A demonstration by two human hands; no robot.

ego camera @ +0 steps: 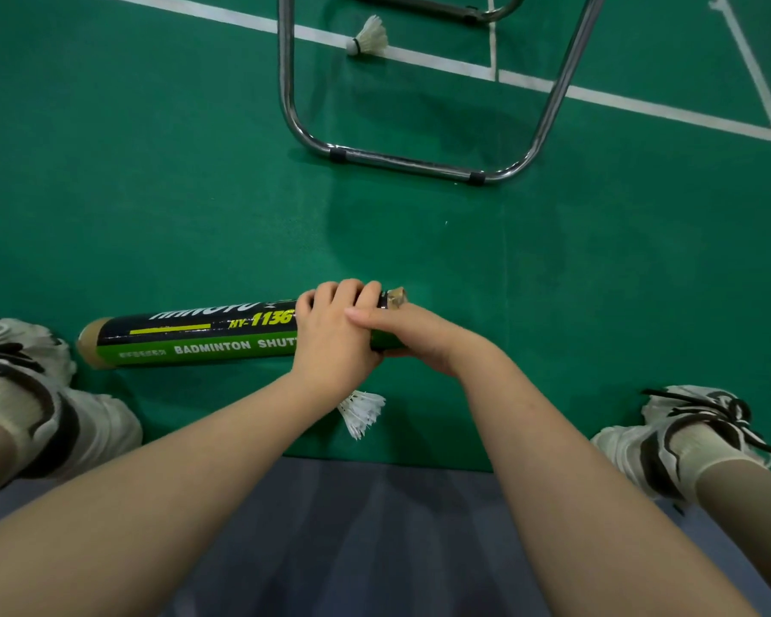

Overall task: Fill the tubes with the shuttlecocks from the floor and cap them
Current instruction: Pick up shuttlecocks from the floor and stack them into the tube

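Note:
A black and green shuttlecock tube (197, 334) lies level just above the green floor, its tan left end near my left shoe. My left hand (334, 336) grips the tube near its right end, fingers curled over the top. My right hand (401, 331) holds that right end from the side, thumb laid over my left hand, and a tan cap edge (396, 298) shows beyond my fingers. One white shuttlecock (361, 411) lies on the floor under my left wrist. Another shuttlecock (369, 37) lies on a white court line far ahead.
A chrome tubular chair frame (410, 164) stands on the floor ahead, its lower bar a little beyond my hands. White court lines (642, 106) cross the far floor. My shoes (41, 394) sit at both sides, and blue shorts fill the bottom.

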